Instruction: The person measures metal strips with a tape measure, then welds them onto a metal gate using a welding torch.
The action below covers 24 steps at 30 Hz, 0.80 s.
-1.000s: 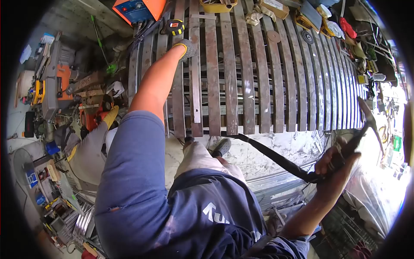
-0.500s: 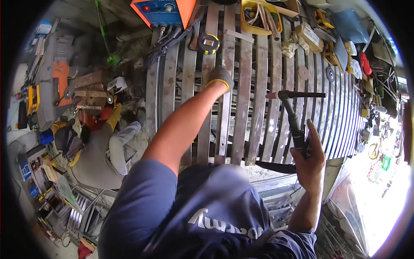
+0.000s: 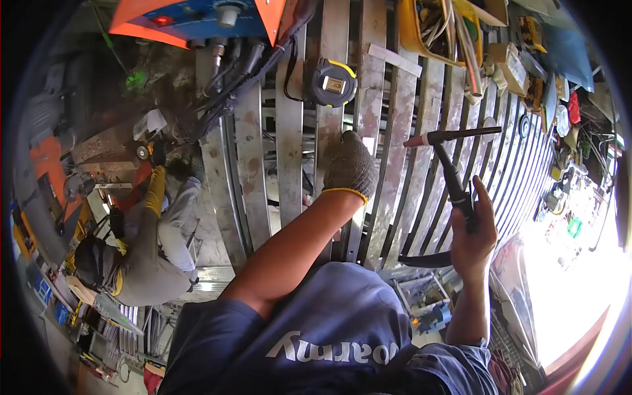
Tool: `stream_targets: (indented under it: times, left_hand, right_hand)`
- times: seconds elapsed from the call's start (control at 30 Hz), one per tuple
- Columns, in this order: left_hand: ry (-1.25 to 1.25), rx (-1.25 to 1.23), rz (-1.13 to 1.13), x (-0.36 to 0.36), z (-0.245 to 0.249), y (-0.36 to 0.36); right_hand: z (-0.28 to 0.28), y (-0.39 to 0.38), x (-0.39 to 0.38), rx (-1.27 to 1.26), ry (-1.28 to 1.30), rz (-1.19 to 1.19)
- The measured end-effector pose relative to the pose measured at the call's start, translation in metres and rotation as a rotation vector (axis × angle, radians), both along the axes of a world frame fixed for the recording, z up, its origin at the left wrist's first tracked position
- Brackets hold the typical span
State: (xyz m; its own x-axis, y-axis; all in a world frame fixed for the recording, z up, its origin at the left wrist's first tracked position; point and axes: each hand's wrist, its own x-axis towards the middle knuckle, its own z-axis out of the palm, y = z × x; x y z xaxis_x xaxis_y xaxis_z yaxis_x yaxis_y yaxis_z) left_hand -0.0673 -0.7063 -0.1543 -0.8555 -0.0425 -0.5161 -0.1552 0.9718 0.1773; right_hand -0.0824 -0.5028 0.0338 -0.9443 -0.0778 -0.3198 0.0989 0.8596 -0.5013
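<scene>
My left hand [image 3: 351, 164], in a grey knitted glove with a yellow cuff, is over the metal slats [image 3: 289, 171] of the bench, below a black and yellow tape measure [image 3: 334, 83]. Its fingers point away and are mostly hidden by the back of the glove. My bare right hand [image 3: 474, 230] holds the black handle of a welding torch [image 3: 454, 174], its index finger stretched along the handle. The torch head lies level above the slats, with a pinkish nozzle at its left end. A short flat metal strip [image 3: 395, 60] rests across the slats.
An orange and blue machine [image 3: 197, 20] with cables stands at the upper left. A yellow bin [image 3: 411, 29] with rods and a cardboard box [image 3: 508, 66] are at the back right. At the left, a co-worker in yellow gloves [image 3: 155, 191] crouches beside a small grinding tool.
The view has moved closer to the machine and tape measure. My gloved left hand appears larger and lower. The torch stays in my right hand. The co-worker's head now shows.
</scene>
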Motion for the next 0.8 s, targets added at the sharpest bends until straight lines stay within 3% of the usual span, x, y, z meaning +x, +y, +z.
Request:
stream_targets:
  times: [0.1, 0.17, 0.3, 0.4, 0.6, 0.7, 0.8]
  left_hand:
    - [0.048, 0.296, 0.483, 0.004, -0.015, 0.007]
    - [0.089, 0.307, 0.442, 0.007, -0.012, 0.006]
    - [-0.033, 0.551, 0.603, 0.004, -0.006, -0.003]
    - [0.017, 0.573, 0.642, 0.002, 0.003, -0.007]
    - [0.046, 0.592, 0.57, 0.008, -0.004, -0.007]
    - [-0.043, 0.739, 0.748, 0.002, 0.0, -0.011]
    - [0.061, 0.691, 0.713, 0.005, -0.002, -0.008]
  right_hand:
    - [-0.008, -0.004, -0.017, -0.054, -0.141, -0.079]
    - [-0.018, -0.005, -0.024, -0.064, -0.177, -0.111]
    - [-0.028, -0.015, -0.035, -0.087, -0.261, -0.185]
    - [-0.035, -0.013, -0.041, -0.08, -0.306, -0.19]
    - [-0.062, -0.013, -0.037, -0.144, -0.267, -0.098]
    - [-0.071, -0.011, -0.035, -0.17, -0.24, -0.047]
    - [-0.071, -0.013, -0.038, -0.145, -0.248, -0.019]
